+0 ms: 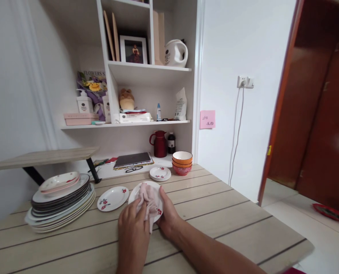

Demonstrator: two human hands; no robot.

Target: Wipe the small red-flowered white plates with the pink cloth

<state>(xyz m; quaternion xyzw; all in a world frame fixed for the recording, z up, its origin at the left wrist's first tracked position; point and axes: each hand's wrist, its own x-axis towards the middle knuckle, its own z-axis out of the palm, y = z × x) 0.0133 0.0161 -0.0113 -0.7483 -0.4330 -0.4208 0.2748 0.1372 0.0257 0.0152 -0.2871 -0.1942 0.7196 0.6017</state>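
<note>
My right hand [169,217] grips a small white plate [158,189] with red flowers by its right edge, thumb on the rim. Over the plate's face, my left hand [133,224] presses a pale pink cloth [148,198], its fingers closed on the cloth. The cloth hangs past the plate's lower edge and hides much of its middle. A similar flowered plate [113,198] lies flat on the table just left of my hands. Behind them sits a short stack of small flowered plates [160,173].
A tall pile of plates and dishes [61,205] stands at the left, beside a small raised shelf [43,156]. Stacked bowls [182,163] stand at the back right. Behind the wooden table [229,224] are a laptop [132,159], glasses [134,169] and a red jug [159,144].
</note>
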